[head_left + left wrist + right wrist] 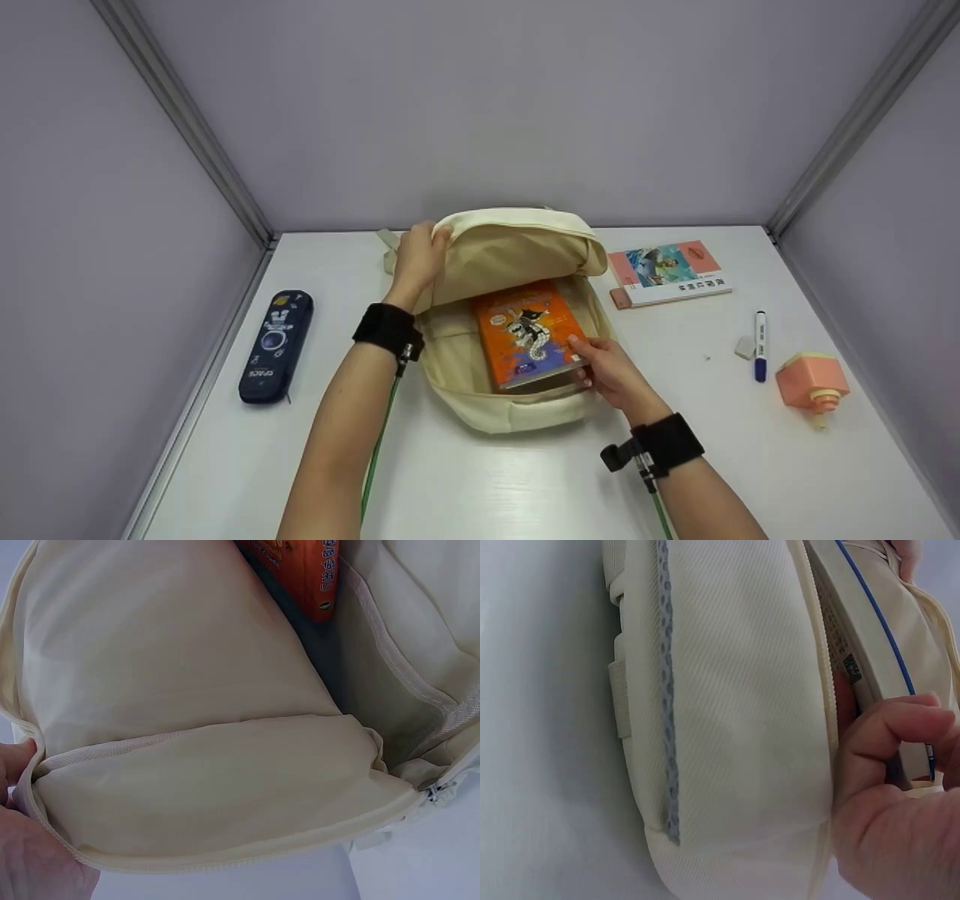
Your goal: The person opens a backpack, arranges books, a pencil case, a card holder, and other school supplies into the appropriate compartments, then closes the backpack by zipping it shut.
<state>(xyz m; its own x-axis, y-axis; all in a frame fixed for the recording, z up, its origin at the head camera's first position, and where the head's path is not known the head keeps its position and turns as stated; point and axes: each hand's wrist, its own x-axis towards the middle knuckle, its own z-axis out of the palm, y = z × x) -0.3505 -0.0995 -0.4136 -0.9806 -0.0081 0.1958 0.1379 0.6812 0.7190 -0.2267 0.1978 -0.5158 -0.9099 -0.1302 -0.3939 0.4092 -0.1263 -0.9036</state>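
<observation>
A cream backpack lies on the white table with its top flap lifted. My left hand grips the flap's edge and holds it up. An orange book with a cartoon cover sits partly inside the open bag; its spine shows in the left wrist view. My right hand pinches the book's near right corner, thumb on the cover. The right wrist view shows those fingers curled on the book's edge beside the bag's outer wall.
A dark blue pencil case lies at the left. A pink-covered book lies right of the bag. Farther right are a small eraser, a marker pen and a pink block-shaped object. Grey walls enclose the table.
</observation>
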